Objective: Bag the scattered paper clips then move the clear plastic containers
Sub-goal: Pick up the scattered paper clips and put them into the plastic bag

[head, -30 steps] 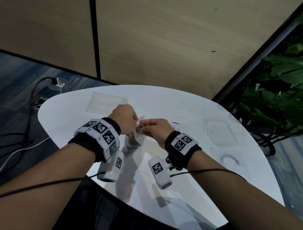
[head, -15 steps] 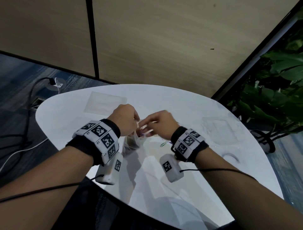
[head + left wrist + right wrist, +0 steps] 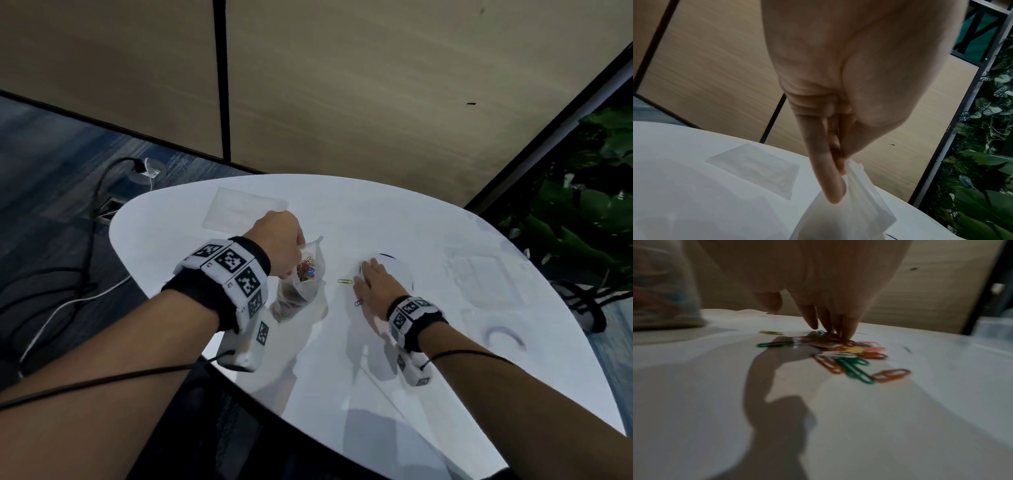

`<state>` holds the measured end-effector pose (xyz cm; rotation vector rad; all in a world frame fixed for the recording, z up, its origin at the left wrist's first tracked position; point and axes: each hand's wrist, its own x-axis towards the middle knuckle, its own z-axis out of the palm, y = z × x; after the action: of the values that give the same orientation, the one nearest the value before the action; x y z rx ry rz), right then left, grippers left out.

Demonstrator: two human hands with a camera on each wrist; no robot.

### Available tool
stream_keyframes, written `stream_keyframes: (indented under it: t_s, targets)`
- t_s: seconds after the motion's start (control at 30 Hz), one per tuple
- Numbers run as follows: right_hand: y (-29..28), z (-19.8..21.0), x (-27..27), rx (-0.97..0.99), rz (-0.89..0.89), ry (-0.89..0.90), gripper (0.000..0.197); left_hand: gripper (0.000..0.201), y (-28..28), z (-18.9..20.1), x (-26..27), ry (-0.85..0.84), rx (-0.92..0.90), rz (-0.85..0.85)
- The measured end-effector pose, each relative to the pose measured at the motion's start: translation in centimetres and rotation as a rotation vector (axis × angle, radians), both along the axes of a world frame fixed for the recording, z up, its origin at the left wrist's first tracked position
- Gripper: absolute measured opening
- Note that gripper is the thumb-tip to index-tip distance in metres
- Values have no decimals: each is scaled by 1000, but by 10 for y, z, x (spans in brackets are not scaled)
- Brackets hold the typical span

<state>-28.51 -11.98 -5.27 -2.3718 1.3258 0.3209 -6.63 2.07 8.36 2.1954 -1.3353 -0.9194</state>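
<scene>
My left hand [image 3: 279,245] pinches the top edge of a clear plastic bag [image 3: 303,279] that stands on the white table, mouth up, with several coloured paper clips inside. The left wrist view shows thumb and fingers [image 3: 830,178] clamped on the bag's rim [image 3: 861,183]. My right hand [image 3: 371,284] lies flat on the table to the right of the bag, fingers straight. In the right wrist view its fingertips [image 3: 838,331] press on a pile of loose coloured paper clips [image 3: 846,358]. A yellow clip [image 3: 345,281] and a dark clip [image 3: 358,303] lie apart beside the hand.
Clear plastic containers sit at the table's right [image 3: 486,274] and one flat clear piece at the back left [image 3: 245,209]. A clear round lid or ring [image 3: 505,334] lies near the right edge. Cables run over the floor at left; plants stand at right.
My right hand has left the bag's mouth, moved right and down, and spread flat on the loose clips. The left hand still holds the bag up.
</scene>
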Motion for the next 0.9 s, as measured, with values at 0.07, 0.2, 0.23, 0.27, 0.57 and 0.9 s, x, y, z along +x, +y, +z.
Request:
stream_keyframes:
  t_s: [0.07, 0.2, 0.23, 0.27, 0.57, 0.9]
  targets:
    - [16, 0, 11, -19, 186, 25, 59, 26, 0, -1, 1, 1, 2, 6]
    - [27, -2, -1, -213, 514, 170, 58, 30, -2, 0, -1, -7, -4, -5]
    - [26, 1, -9, -273, 550, 214, 58, 30, -2, 0, -2, -4, -3, -8]
    - [22, 0, -20, -314, 557, 259, 58, 29, -2, 0, -3, -2, -3, -10]
    - [6, 3, -69, -322, 409, 23, 21, 28, -9, -2, -10, -38, 17, -46]
    - [-16, 45, -46, -6, -439, -348, 7, 27, -10, 0, -13, -19, 24, -28]
